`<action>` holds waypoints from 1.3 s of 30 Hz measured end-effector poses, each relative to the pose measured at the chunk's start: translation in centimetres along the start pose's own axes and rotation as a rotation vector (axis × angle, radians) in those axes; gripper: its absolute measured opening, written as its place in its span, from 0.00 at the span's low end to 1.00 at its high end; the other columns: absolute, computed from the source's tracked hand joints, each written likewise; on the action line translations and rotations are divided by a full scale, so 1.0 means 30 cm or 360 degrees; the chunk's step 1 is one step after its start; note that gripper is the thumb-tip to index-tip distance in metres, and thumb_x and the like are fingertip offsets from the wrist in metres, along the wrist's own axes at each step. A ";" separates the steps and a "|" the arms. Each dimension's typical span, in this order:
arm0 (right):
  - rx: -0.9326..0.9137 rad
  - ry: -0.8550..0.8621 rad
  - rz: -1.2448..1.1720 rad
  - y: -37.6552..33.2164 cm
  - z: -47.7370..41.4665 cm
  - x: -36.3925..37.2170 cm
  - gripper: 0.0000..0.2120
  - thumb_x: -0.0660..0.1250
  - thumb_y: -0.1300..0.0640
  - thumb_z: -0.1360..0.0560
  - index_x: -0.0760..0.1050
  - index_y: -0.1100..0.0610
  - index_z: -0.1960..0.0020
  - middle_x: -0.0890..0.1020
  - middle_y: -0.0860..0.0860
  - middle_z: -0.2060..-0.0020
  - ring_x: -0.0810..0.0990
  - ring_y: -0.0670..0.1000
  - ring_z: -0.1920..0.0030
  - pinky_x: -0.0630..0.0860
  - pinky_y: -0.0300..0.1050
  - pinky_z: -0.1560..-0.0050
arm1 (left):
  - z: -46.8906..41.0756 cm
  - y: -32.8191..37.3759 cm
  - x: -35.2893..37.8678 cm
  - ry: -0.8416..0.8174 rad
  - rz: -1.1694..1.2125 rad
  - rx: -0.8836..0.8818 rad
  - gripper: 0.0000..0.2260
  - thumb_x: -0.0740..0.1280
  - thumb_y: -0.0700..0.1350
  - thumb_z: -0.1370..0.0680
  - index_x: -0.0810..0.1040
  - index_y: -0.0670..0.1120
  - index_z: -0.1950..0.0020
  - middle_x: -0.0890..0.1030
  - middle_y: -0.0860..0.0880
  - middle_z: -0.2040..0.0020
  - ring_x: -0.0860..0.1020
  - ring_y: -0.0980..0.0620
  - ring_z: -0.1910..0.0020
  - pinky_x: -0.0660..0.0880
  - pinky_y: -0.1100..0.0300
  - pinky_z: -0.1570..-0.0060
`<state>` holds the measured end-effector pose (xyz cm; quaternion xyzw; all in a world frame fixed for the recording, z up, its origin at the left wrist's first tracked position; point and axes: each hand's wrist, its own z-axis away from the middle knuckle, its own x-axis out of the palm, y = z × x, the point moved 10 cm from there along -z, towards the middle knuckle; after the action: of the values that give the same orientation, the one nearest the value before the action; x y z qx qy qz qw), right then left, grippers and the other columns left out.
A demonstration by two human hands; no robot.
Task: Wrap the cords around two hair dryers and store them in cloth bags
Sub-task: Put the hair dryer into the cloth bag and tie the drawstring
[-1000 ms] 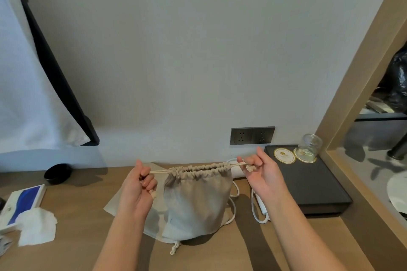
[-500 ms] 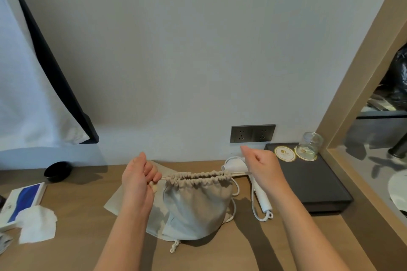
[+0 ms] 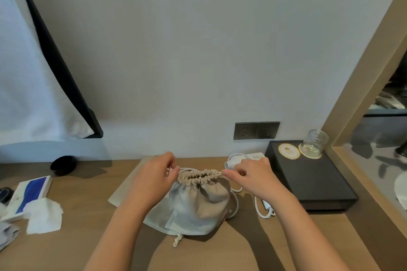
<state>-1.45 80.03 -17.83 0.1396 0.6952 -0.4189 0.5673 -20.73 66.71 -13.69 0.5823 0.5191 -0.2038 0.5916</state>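
Observation:
A full beige cloth bag [image 3: 199, 202] stands on the wooden desk [image 3: 88, 240], its mouth gathered tightly shut. My left hand [image 3: 154, 177] pinches the drawstring at the bag's left side. My right hand [image 3: 253, 177] pinches the drawstring at the right end of the gathered mouth. Under and left of this bag lies a second, flat cloth bag [image 3: 130, 187]. Behind my right hand a white hair dryer [image 3: 235, 159] lies on the desk, with its white cord [image 3: 262, 208] looping out to the right. What the full bag holds is hidden.
A black box [image 3: 312, 182] with two coasters and an upturned glass [image 3: 315, 143] sits at the right. A wall socket [image 3: 256, 130] is behind. A black dish [image 3: 63, 165], a blue-white box [image 3: 28, 196] and tissues [image 3: 43, 215] lie at the left.
Both hands have lowered and come closer together, and the bag's mouth has cinched from a wide gather to a tight short one. The bag now sits lower on the desk.

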 end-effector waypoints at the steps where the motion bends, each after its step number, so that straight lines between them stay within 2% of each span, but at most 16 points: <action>1: -0.0011 0.0000 -0.0022 -0.008 -0.003 -0.001 0.30 0.54 0.31 0.25 0.67 0.55 0.69 0.72 0.50 0.71 0.74 0.50 0.63 0.60 0.49 0.46 | -0.002 0.010 0.024 -0.0113 -0.0191 0.0020 0.11 0.61 0.50 0.21 0.72 0.48 0.61 0.76 0.52 0.66 0.75 0.53 0.65 0.68 0.60 0.67; 4: -0.0010 0.0002 -0.0311 -0.020 -0.004 -0.004 0.25 0.62 0.39 0.23 0.65 0.55 0.70 0.71 0.48 0.69 0.72 0.48 0.63 0.60 0.47 0.46 | -0.012 -0.003 0.069 -0.0316 -0.0451 -0.0034 0.23 0.56 0.56 0.19 0.68 0.46 0.70 0.72 0.50 0.72 0.71 0.51 0.70 0.61 0.60 0.72; 7: -0.0036 -0.0099 -0.0383 -0.037 -0.001 0.023 0.22 0.64 0.43 0.22 0.68 0.55 0.69 0.73 0.47 0.64 0.72 0.45 0.59 0.64 0.49 0.46 | -0.004 0.001 0.087 -0.0335 -0.0488 -0.0075 0.26 0.53 0.58 0.19 0.63 0.46 0.73 0.68 0.49 0.75 0.66 0.51 0.74 0.59 0.58 0.73; 8: -0.0043 -0.0148 -0.0377 -0.044 0.001 0.037 0.21 0.63 0.44 0.22 0.71 0.56 0.68 0.75 0.48 0.64 0.73 0.46 0.59 0.66 0.49 0.46 | 0.000 0.004 0.090 -0.0305 -0.0439 -0.0089 0.26 0.54 0.58 0.18 0.62 0.46 0.74 0.67 0.49 0.75 0.65 0.52 0.75 0.58 0.58 0.74; 10: -0.0025 -0.0293 -0.0447 -0.061 0.011 0.066 0.20 0.62 0.46 0.20 0.77 0.59 0.63 0.79 0.52 0.64 0.75 0.48 0.62 0.69 0.45 0.54 | 0.008 -0.004 0.097 -0.0234 -0.0261 -0.0149 0.26 0.55 0.57 0.19 0.60 0.46 0.74 0.65 0.48 0.76 0.63 0.51 0.75 0.58 0.57 0.73; 13: 0.0065 -0.0384 -0.0686 -0.091 0.036 0.085 0.22 0.57 0.49 0.17 0.75 0.55 0.67 0.78 0.45 0.72 0.73 0.42 0.68 0.68 0.35 0.64 | 0.022 -0.028 0.109 -0.0145 0.0028 -0.0283 0.24 0.57 0.55 0.19 0.59 0.47 0.73 0.63 0.50 0.76 0.62 0.52 0.75 0.57 0.56 0.72; 15: 0.0208 -0.0377 -0.1004 -0.089 0.047 0.108 0.22 0.54 0.48 0.16 0.75 0.56 0.64 0.78 0.46 0.71 0.75 0.43 0.68 0.71 0.31 0.63 | 0.029 -0.039 0.113 -0.0109 0.0137 -0.0342 0.23 0.57 0.54 0.19 0.59 0.47 0.72 0.63 0.50 0.76 0.62 0.52 0.75 0.57 0.57 0.71; 17: 0.0378 -0.0411 -0.1414 -0.087 0.061 0.142 0.22 0.53 0.47 0.17 0.73 0.58 0.62 0.74 0.51 0.72 0.73 0.47 0.71 0.74 0.37 0.64 | 0.034 -0.041 0.116 -0.0092 0.0204 -0.0353 0.24 0.57 0.54 0.19 0.59 0.47 0.73 0.63 0.51 0.76 0.62 0.52 0.75 0.58 0.56 0.71; 19: 0.0509 -0.0417 -0.1646 -0.086 0.070 0.165 0.23 0.54 0.44 0.18 0.69 0.57 0.65 0.66 0.50 0.74 0.65 0.47 0.74 0.68 0.40 0.69 | 0.042 -0.043 0.117 -0.0078 0.0215 -0.0353 0.24 0.57 0.54 0.19 0.59 0.47 0.73 0.63 0.51 0.76 0.62 0.52 0.75 0.58 0.56 0.71; 23: 0.0546 -0.0221 -0.1464 -0.067 0.059 0.143 0.22 0.62 0.42 0.22 0.63 0.52 0.69 0.63 0.46 0.75 0.62 0.44 0.75 0.58 0.40 0.67 | 0.048 -0.013 0.110 -0.0026 0.0237 -0.0311 0.24 0.58 0.52 0.19 0.58 0.47 0.73 0.62 0.51 0.77 0.61 0.52 0.75 0.57 0.57 0.73; 27: 0.0547 0.0022 -0.1525 -0.054 0.046 0.117 0.22 0.69 0.45 0.25 0.62 0.55 0.68 0.60 0.53 0.70 0.58 0.47 0.71 0.55 0.42 0.68 | 0.053 -0.032 0.114 0.0116 0.0605 -0.0509 0.24 0.62 0.48 0.20 0.56 0.48 0.73 0.59 0.52 0.77 0.59 0.53 0.74 0.57 0.56 0.71; 30: 0.0557 0.0090 -0.1574 -0.048 0.040 0.102 0.20 0.70 0.48 0.25 0.65 0.58 0.64 0.60 0.56 0.68 0.58 0.48 0.69 0.56 0.43 0.67 | 0.056 -0.054 0.121 0.0156 0.0717 -0.0590 0.24 0.64 0.48 0.21 0.56 0.48 0.73 0.59 0.53 0.77 0.59 0.53 0.74 0.57 0.56 0.70; 33: 0.0589 0.0098 -0.1663 -0.036 0.040 0.111 0.22 0.69 0.48 0.24 0.61 0.55 0.67 0.59 0.52 0.71 0.57 0.47 0.72 0.55 0.43 0.68 | 0.055 -0.055 0.110 0.0184 0.0739 -0.0571 0.25 0.63 0.49 0.21 0.56 0.47 0.74 0.59 0.53 0.77 0.60 0.52 0.74 0.58 0.56 0.69; 35: 0.0679 0.0118 -0.1790 -0.013 0.047 0.120 0.20 0.69 0.50 0.23 0.62 0.53 0.68 0.60 0.49 0.74 0.58 0.46 0.74 0.55 0.41 0.71 | 0.059 -0.070 0.102 0.0236 0.0778 -0.0607 0.25 0.63 0.49 0.21 0.56 0.48 0.74 0.59 0.53 0.78 0.60 0.52 0.74 0.60 0.56 0.69; 39: 0.0816 0.0201 -0.1926 0.056 0.058 0.104 0.10 0.67 0.55 0.23 0.70 0.58 0.58 0.61 0.49 0.74 0.59 0.47 0.73 0.57 0.41 0.70 | 0.066 -0.141 0.103 0.0311 0.0859 -0.0725 0.24 0.62 0.51 0.21 0.57 0.49 0.74 0.58 0.54 0.76 0.60 0.51 0.72 0.62 0.53 0.69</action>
<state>-0.16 78.90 -21.38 -0.1208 0.5612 -0.8070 0.1386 -22.39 65.05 -18.77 0.5683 0.4328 0.1370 0.6862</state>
